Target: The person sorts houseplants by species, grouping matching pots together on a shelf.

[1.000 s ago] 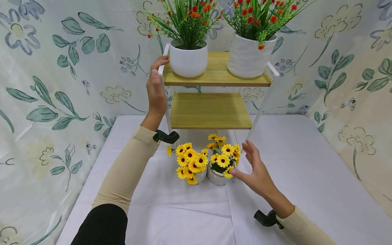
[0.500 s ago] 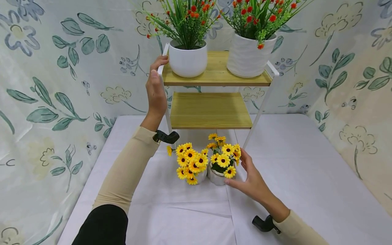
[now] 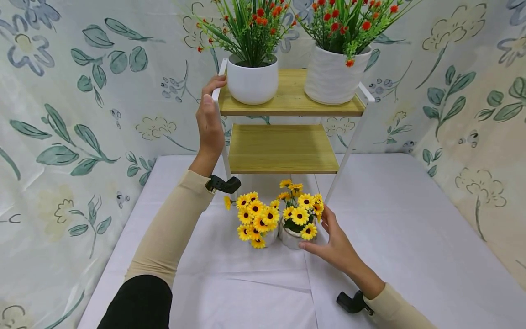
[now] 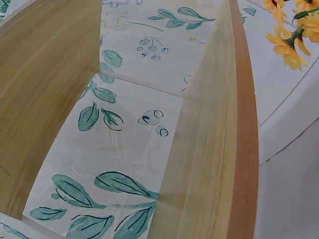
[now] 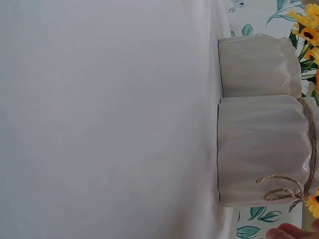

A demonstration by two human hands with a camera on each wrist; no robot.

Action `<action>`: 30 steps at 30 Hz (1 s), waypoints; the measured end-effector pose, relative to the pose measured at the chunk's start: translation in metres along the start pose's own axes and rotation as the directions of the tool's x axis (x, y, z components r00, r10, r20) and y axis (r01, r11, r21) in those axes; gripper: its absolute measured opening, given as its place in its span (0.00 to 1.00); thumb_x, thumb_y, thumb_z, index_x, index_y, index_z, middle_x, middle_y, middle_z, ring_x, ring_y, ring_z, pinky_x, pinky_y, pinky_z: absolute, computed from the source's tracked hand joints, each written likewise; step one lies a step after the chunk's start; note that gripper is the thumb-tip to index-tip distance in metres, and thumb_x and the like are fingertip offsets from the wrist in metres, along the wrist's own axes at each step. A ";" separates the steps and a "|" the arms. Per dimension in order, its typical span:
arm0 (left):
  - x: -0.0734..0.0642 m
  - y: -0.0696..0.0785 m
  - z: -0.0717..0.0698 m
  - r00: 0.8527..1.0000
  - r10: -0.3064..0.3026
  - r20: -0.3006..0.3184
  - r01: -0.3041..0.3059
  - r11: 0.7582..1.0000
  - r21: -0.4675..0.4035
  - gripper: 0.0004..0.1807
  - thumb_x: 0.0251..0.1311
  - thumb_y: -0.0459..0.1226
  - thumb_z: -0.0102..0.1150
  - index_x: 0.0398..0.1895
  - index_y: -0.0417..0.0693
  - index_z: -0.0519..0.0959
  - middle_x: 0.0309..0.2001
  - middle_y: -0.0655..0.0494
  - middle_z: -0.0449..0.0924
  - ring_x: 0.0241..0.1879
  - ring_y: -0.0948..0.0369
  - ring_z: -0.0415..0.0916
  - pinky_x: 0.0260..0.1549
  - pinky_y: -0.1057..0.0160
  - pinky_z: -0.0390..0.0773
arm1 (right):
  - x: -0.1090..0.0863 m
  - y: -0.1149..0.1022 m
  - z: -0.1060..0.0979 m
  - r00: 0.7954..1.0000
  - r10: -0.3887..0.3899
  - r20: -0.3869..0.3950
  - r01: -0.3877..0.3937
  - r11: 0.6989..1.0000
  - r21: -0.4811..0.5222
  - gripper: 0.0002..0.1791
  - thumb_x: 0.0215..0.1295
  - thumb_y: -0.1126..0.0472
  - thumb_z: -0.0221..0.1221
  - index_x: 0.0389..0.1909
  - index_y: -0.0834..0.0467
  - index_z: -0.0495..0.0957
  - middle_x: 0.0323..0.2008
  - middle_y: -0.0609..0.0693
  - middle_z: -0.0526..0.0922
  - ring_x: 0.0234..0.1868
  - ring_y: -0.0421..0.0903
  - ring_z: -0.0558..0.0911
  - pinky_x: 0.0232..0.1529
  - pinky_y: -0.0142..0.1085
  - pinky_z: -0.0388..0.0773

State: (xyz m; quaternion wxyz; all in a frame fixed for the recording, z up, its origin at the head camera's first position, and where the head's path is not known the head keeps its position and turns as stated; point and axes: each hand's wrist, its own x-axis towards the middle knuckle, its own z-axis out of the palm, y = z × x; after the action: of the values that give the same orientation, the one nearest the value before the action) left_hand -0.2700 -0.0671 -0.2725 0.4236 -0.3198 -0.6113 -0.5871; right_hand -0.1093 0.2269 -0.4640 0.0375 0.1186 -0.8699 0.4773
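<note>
Sunflower pot (image 5: 264, 149), our right hand (image 3: 339, 244) spread beside it, left hand (image 3: 210, 121) gripping the shelf rack (image 3: 283, 148); any sideways nudge and we could topple the neighbouring pot (image 5: 256, 67)

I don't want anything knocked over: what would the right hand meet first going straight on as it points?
Probably the twine-tied pot of yellow flowers: the right hand is right beside it, though whether they touch is unclear.

Looks smooth on the white pot (image 3: 252, 83) at twelve o'clock, wood-grained on the shelf (image 3: 283, 148). Shines like glazed ceramic on the small pot (image 3: 291, 241) toward five o'clock, fibrous on its twine (image 5: 314, 149). Looks matt on the tablecloth (image 3: 382, 219).
</note>
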 end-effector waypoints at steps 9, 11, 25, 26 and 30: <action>0.000 -0.003 0.000 1.000 0.000 0.000 0.000 1.000 0.010 0.35 0.68 0.50 0.24 0.54 0.25 0.67 0.62 0.33 0.66 0.69 0.57 0.59 0.70 0.61 0.51 | 0.002 0.006 0.005 0.999 0.032 0.016 -0.033 0.999 0.030 0.63 0.47 0.50 0.74 0.76 0.55 0.41 0.74 0.58 0.49 0.71 0.62 0.57 0.66 0.58 0.59; 0.000 -0.004 0.000 1.000 -0.003 0.001 0.003 1.000 0.007 0.35 0.68 0.50 0.24 0.54 0.25 0.67 0.62 0.33 0.66 0.69 0.57 0.59 0.70 0.61 0.50 | 0.002 0.007 0.006 0.999 0.037 0.023 -0.038 0.998 0.044 0.62 0.47 0.50 0.74 0.76 0.55 0.41 0.74 0.58 0.49 0.71 0.62 0.57 0.66 0.58 0.59; 0.000 -0.001 0.000 1.000 -0.009 -0.012 0.009 1.000 -0.002 0.35 0.66 0.50 0.25 0.53 0.25 0.68 0.62 0.33 0.67 0.69 0.58 0.60 0.70 0.61 0.51 | 0.010 0.013 0.015 0.995 0.082 0.057 -0.087 0.992 0.094 0.61 0.49 0.50 0.72 0.75 0.52 0.40 0.74 0.57 0.53 0.72 0.60 0.56 0.66 0.60 0.57; 0.000 -0.001 0.000 1.000 -0.009 -0.013 0.009 1.000 -0.001 0.35 0.66 0.49 0.25 0.53 0.25 0.68 0.62 0.33 0.67 0.69 0.58 0.60 0.70 0.61 0.51 | 0.010 0.014 0.015 0.995 0.080 0.057 -0.085 0.992 0.098 0.61 0.49 0.50 0.72 0.76 0.51 0.40 0.74 0.56 0.53 0.72 0.59 0.56 0.66 0.60 0.57; 0.000 -0.001 0.000 1.000 -0.010 -0.012 0.010 1.000 0.002 0.34 0.66 0.48 0.25 0.53 0.24 0.68 0.62 0.32 0.67 0.68 0.59 0.60 0.70 0.61 0.52 | 0.012 0.012 0.017 0.996 0.069 0.062 -0.076 0.990 0.115 0.63 0.48 0.50 0.73 0.76 0.45 0.37 0.74 0.52 0.52 0.73 0.55 0.54 0.68 0.58 0.54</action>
State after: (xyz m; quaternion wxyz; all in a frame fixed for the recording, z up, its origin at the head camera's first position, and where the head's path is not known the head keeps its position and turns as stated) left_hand -0.2705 -0.0672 -0.2727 0.4246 -0.3128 -0.6108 -0.5906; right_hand -0.1233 0.2171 -0.4808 -0.0121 0.1024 -0.8448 0.5250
